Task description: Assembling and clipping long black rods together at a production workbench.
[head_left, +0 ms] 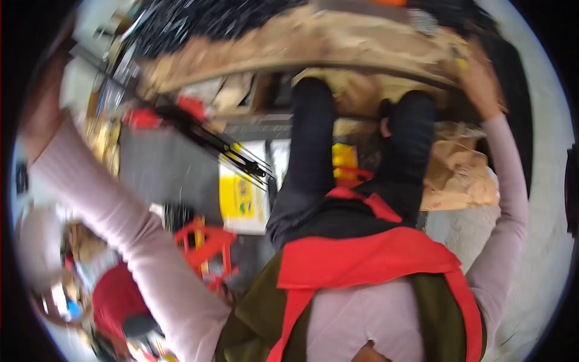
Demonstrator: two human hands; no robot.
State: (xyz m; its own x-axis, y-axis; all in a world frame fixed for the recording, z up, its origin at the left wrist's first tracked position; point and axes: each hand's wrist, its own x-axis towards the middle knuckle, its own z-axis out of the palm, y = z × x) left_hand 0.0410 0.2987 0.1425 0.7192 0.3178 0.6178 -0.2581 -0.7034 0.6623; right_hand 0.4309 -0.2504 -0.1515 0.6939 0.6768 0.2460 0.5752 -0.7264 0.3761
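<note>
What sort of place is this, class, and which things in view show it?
Probably a small workshop, though blur hides detail: a brown worktable, a heap of black strips at its far side, and crumpled brown paper nearby.

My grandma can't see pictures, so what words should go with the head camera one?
Blurry look down at a person in a red apron, arms spread: the left hand is near long black strands, the right hand at the right end of a brown table. A black pile lies on it.
</note>
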